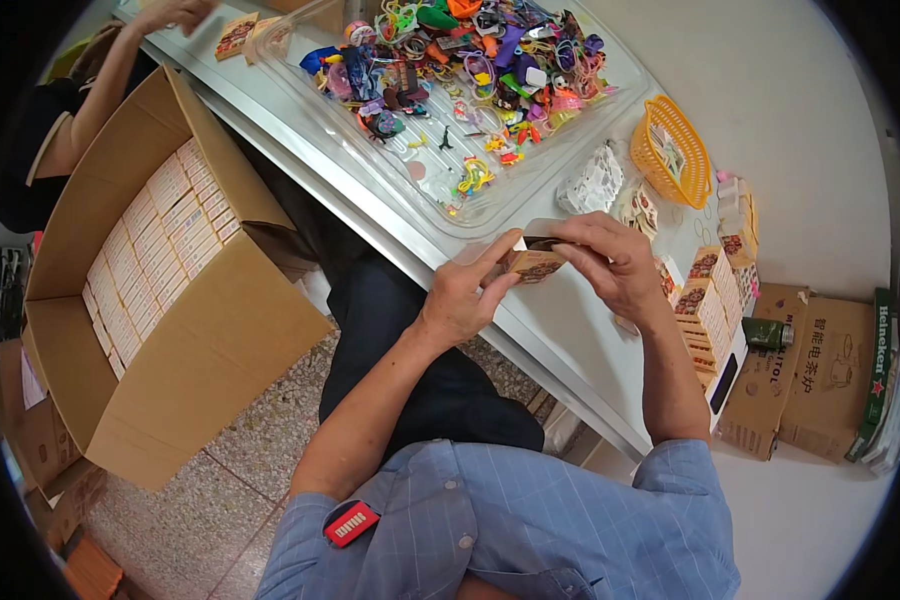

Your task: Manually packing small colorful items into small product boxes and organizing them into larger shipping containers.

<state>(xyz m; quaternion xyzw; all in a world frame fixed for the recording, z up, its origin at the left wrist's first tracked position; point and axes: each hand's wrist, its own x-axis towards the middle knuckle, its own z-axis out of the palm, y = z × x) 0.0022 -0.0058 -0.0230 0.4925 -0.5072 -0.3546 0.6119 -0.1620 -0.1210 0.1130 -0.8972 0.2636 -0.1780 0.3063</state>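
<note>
Over the table's near edge, my left hand (458, 302) grips a small printed carton (536, 267) between thumb and fingers. My right hand (615, 262) is closed at the carton's upper right side, its thumb and fingers pinched at the top opening. Something dark and flat shows there, partly hidden by the fingers; its kind is unclear. Beyond both hands is a clear plastic tray (410, 185) heaped with small colourful toys (500, 70). Right of my right hand stand stacked small cartons (705, 315).
At the left, an open cardboard box (170, 390) holds rows of small cartons (155, 245). Another person's arm (105, 95) reaches in at the upper left. A yellow basket (675, 150), a crumpled clear bag (592, 182) and brown boxes (825, 365) are on the right.
</note>
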